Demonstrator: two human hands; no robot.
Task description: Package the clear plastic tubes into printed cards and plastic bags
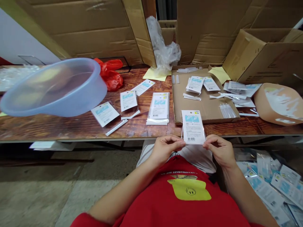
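A white printed card package (193, 127) in a clear sleeve is held upright at the table's front edge. My left hand (167, 147) pinches its lower left corner, and my right hand (220, 149) pinches the lower right one. Behind it lies a shallow cardboard tray (181, 101) with more packages and small clear plastic pieces. A neat stack of packages (159, 108) is left of the tray. Farther left, several single packages (105, 113) lie spread on the wood.
A blue plastic basin (94, 91) stands at the left beside a red bag (112, 75). An orange-beige container (265, 102) of clear pieces sits at the right, near a cardboard box (246, 53). Many packages (265, 189) fill a bag below right.
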